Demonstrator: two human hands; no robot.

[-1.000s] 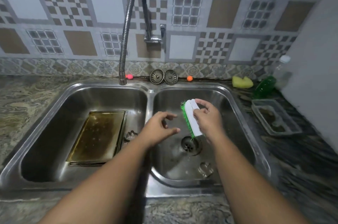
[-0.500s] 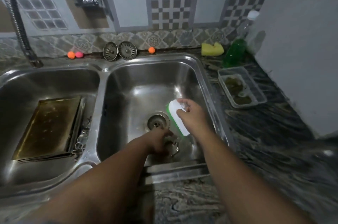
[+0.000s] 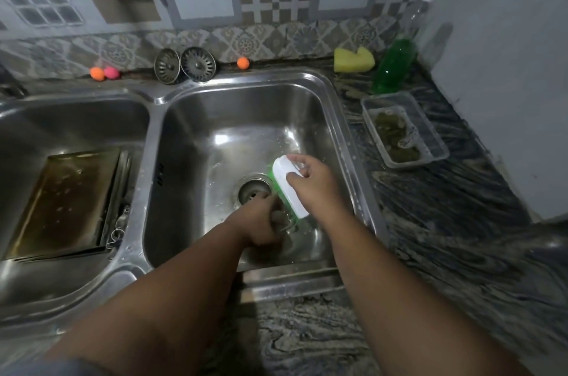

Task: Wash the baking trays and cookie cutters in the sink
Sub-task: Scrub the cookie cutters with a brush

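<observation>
Left hand [image 3: 264, 229] low on floor of right sink basin [image 3: 322, 105], fingers curled around small metal cookie cutter [image 3: 287, 222], mostly hidden. Right hand [image 3: 313, 185] clamps white scrub brush [image 3: 289, 188], green bristles facing cutter. Cutter likely light, thin, stiff, wet and slippery, edges sharp: pinch by outer wall. Baking tray [image 3: 66, 197] lies flat in left basin, more cutters [image 3: 118, 229] beside it. Steel wet; marbled counter dim.
</observation>
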